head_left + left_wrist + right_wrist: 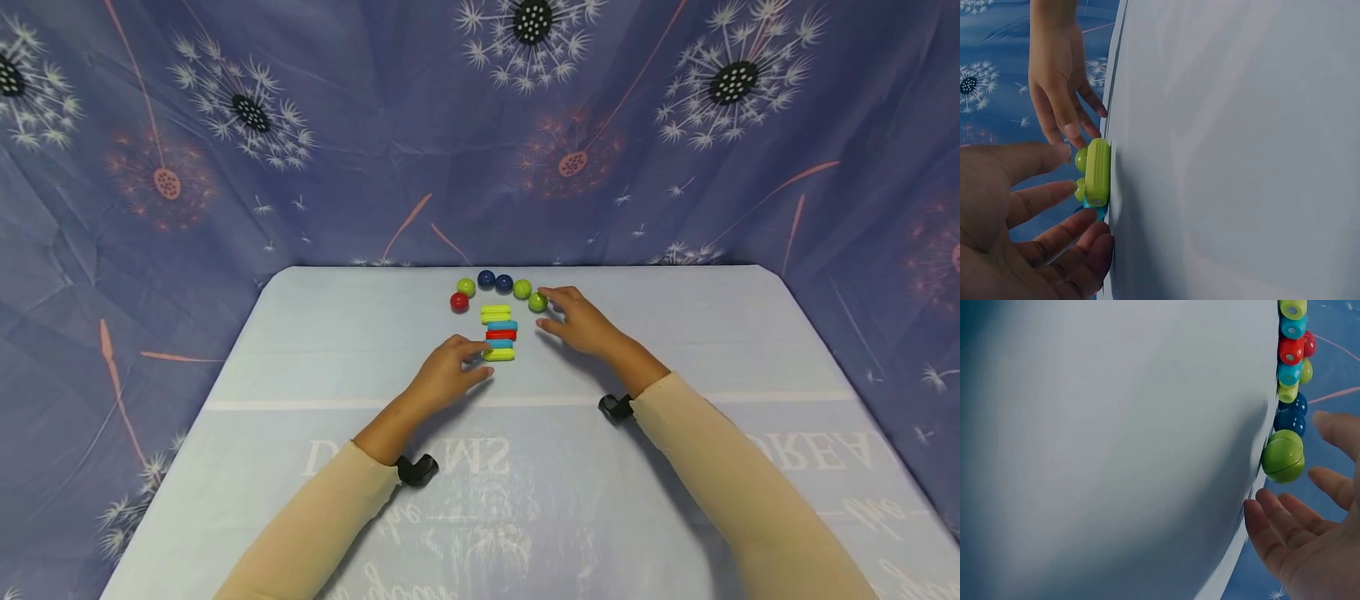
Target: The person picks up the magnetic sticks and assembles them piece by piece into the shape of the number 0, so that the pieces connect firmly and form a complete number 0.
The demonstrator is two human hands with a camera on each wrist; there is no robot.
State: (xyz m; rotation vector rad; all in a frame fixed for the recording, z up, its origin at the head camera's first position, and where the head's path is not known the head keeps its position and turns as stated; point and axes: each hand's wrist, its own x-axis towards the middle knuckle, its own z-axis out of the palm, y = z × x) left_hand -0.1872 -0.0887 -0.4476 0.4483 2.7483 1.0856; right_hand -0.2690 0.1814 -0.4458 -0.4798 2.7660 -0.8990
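Note:
Several short coloured sticks, yellow-green, blue and red, lie in a column at the far middle of the table. My left hand (441, 377) is at the near end of it, fingers apart, with fingertips right by the blue stick (500, 343) and the nearest yellow-green stick (499, 355). Beyond the column several balls form an arc: a red ball (460, 302), a green ball (466, 287), two dark blue balls (495, 282) and two more green ones. Spread around the right end of that arc, my right hand (583, 325) has its fingertips beside the last green ball (1283, 456).
A pale cloth with printed lettering covers the table (337, 333). Its far edge runs just behind the balls. A blue curtain (360, 133) with dandelion prints hangs at the back and sides. Each wrist wears a black device (417, 471).

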